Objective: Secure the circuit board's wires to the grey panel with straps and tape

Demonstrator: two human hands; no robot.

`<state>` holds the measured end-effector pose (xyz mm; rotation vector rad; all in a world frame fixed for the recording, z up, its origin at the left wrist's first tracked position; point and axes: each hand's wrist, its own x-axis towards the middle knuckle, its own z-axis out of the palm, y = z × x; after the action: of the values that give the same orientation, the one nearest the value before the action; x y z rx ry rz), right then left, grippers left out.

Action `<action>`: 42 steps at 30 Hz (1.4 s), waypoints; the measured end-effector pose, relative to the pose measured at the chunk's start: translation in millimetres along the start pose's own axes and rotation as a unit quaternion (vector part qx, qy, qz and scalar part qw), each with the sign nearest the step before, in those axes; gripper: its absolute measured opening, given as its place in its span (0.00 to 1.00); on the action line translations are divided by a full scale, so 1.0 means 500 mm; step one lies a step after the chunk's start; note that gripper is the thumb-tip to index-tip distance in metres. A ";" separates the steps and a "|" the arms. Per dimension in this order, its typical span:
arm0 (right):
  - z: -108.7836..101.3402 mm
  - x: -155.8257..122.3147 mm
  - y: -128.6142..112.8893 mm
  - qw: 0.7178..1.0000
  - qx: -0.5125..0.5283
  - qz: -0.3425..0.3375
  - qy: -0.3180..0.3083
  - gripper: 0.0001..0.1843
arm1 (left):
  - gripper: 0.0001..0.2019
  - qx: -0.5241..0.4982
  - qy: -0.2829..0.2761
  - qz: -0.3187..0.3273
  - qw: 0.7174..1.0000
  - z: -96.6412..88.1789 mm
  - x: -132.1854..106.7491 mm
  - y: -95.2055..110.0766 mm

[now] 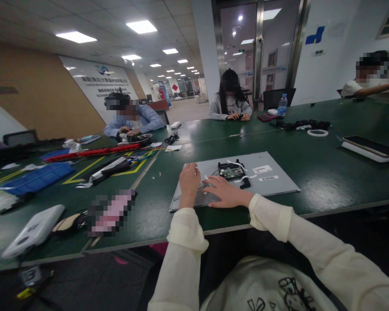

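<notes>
A flat grey display panel (pixel 278 183) lies back side up on the table in front of me. A green circuit board (pixel 231 172) in a black frame sits on it, with thin white strips (pixel 249 177) and two white labels nearby. Above the panel's left part is my left hand (pixel 189 183), its fingers curled in; whatever they hold, if anything, is hidden. My right hand (pixel 227 192) reaches over the panel's middle, just in front of the board, fingers spread. Between the hands, a dark greyish patch (pixel 202 198) shows on the panel; its kind is unclear.
Left on the green table (pixel 149 216) are a pixelated pink item (pixel 113 211), a white device (pixel 35 229) and a blue tray (pixel 39 178). A phone (pixel 372 146), tape roll (pixel 317 133) and water bottle (pixel 282 106) lie or stand right. Several people sit around.
</notes>
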<state>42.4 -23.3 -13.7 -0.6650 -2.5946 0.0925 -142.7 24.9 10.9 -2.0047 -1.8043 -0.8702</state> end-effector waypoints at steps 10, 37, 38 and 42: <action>0.031 0.027 0.078 0.992 -0.024 0.121 -0.006 0.30 | 0.11 0.019 -0.016 0.001 1.000 -0.007 -0.006 0.005; -0.042 -0.154 0.424 0.824 -0.170 0.538 0.049 0.30 | 0.10 0.008 -0.065 0.006 0.998 -0.008 -0.019 0.009; -0.045 -0.162 0.430 0.820 -0.173 0.543 0.053 0.30 | 0.10 0.008 -0.063 0.010 0.998 -0.006 -0.020 0.008; -0.060 -0.192 0.458 0.800 -0.178 0.569 0.067 0.30 | 0.10 0.012 -0.066 0.009 0.998 -0.002 -0.020 0.007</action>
<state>231.1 131.9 -66.4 -2.1767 -1.7122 -0.0762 -139.8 16.0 5.9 -2.1045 -1.8526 -0.7218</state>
